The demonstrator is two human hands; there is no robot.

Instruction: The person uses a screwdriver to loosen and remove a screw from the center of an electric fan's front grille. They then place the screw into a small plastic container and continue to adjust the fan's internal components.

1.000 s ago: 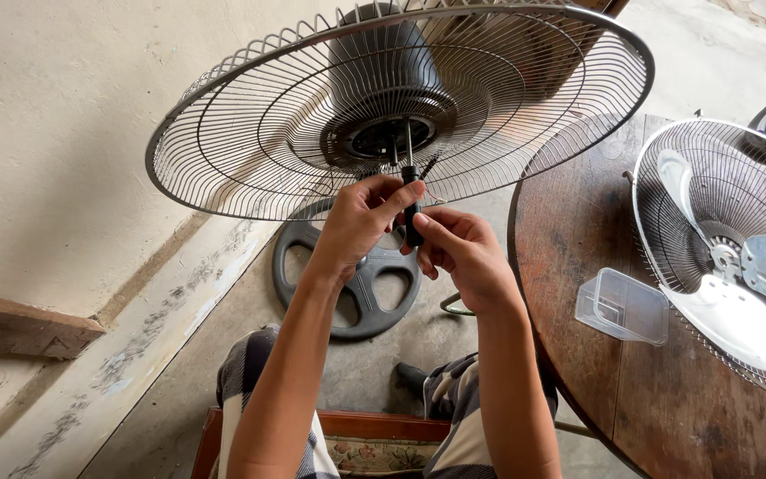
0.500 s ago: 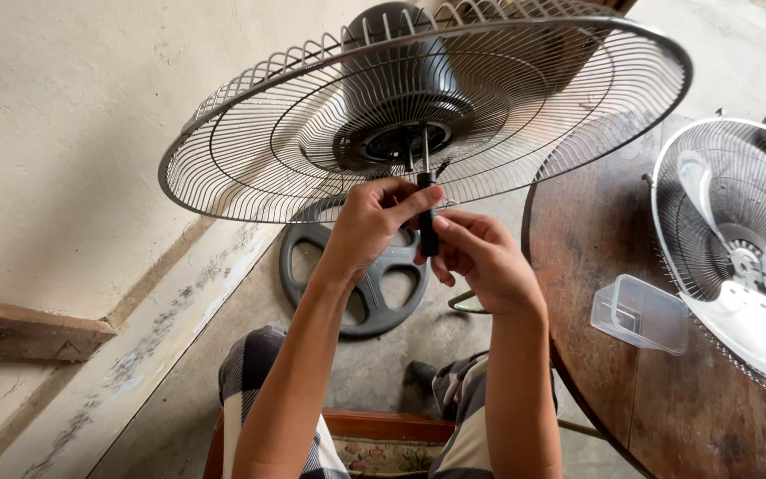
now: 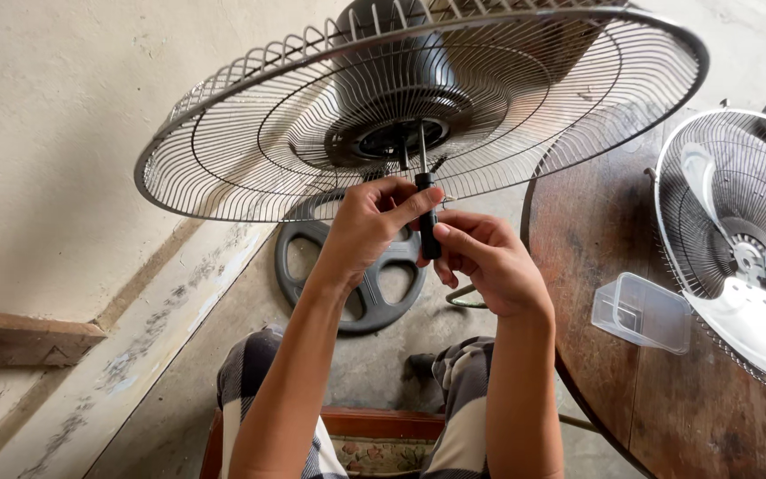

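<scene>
Since the earlier frame the wire guard (image 3: 250, 168) has swung right and sits higher, and both hands have risen with it toward its hub.

Nearest, the person's knees in checked cloth sit above a wooden seat edge (image 3: 356, 424). Above them the left hand (image 3: 367, 226) curls its fingers (image 3: 381, 191) closed around the upper part of a screwdriver (image 3: 427, 222), thumb laid across the black handle just under the metal shank. The right hand (image 3: 482, 262) is closed too, with its thumb and forefinger pinching the lower half of the same handle, so the tool stands nearly upright between the two hands, the left's grip above the right's. The shank runs up through the guard's wires to the dark motor hub (image 3: 396, 137), which lies just above the fingertips.

Below and behind the hands, a dark round fan base (image 3: 308, 266) lies on the concrete floor. On the right, a round wooden table (image 3: 613, 222) carries a clear plastic box (image 3: 640, 312) near its left edge, and beyond it, toward the right edge, a second fan (image 3: 738, 257) with pale blades inside its guard.
</scene>
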